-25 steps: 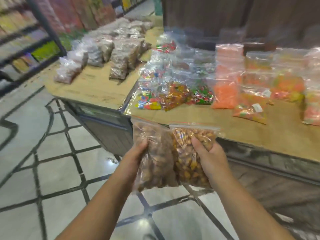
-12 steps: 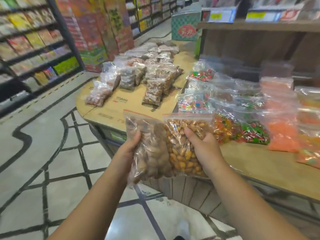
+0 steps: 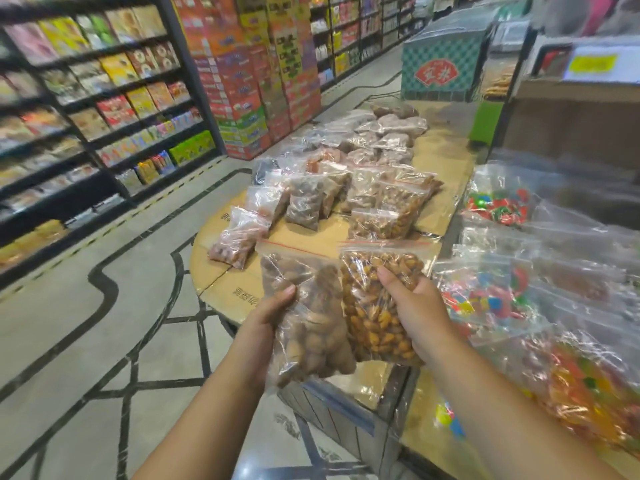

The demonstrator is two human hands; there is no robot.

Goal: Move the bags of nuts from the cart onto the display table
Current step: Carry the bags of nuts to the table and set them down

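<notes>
1. Two clear zip-seal bags are held upright in the air over the near edge of the display table [image 3: 221, 271], side by side and touching. The left bag [image 3: 308, 327] is packed with large, matte, pale-brown nuts. The right bag [image 3: 374, 306] holds smaller, glossy, golden-orange ones. A thin red line crosses each seal strip above the thumbs.
2. The left hand [image 3: 263, 320] grips the left bag, thumb pressed on the crinkled front film. The right hand [image 3: 419, 317] grips the right bag the same way. The other fingers are hidden behind the bags.
3. The table has a rounded end and is covered in flat brown cardboard. Dark characters printed just outward of the left thumb are too blurred to read.
4. Beyond the fingertips, rows of nut bags [image 3: 381, 202] lie on the cardboard.
5. Outward of the right hand's knuckles lie clear sweet bags [image 3: 491, 299] of bright wrapped pieces.
6. Far beyond the fingertips stands a teal cabinet [image 3: 446, 39] with a red fan-shaped sign whose writing is unreadable. Outward of the left hand, dark shelves [image 3: 104, 98] carry coloured packets.
</notes>
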